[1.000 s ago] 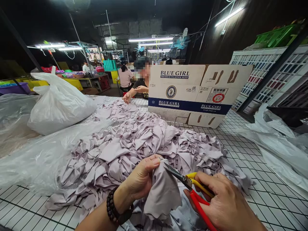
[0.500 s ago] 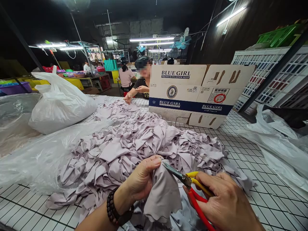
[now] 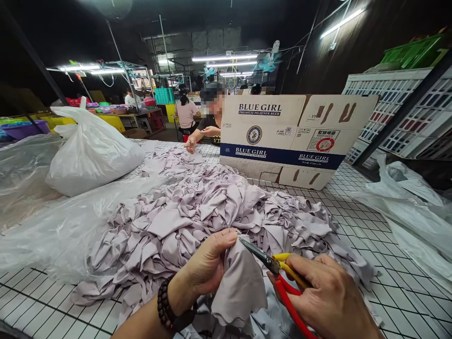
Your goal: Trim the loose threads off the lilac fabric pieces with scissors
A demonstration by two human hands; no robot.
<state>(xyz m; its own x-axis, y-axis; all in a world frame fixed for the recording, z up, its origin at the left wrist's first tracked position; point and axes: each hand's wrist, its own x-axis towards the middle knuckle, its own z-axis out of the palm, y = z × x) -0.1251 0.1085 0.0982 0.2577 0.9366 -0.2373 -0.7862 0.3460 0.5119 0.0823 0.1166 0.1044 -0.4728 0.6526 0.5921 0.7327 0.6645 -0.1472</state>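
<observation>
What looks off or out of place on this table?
Nothing damaged or spilled. The lilac fabric pile sprawls loose across the tiled table, and the beer carton stands with flaps up. The left hand pinches a fabric piece; the right hand holds snips at its edge.

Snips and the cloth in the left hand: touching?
Touching. Head view: the tips of the snips meet the top edge of the cloth beside the thumb of the left hand, no gap.

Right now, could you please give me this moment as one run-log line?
left hand: pinches lilac fabric piece | right hand: holds snips, blade tips at fabric edge | behind: fabric heap, beer carton
</observation>
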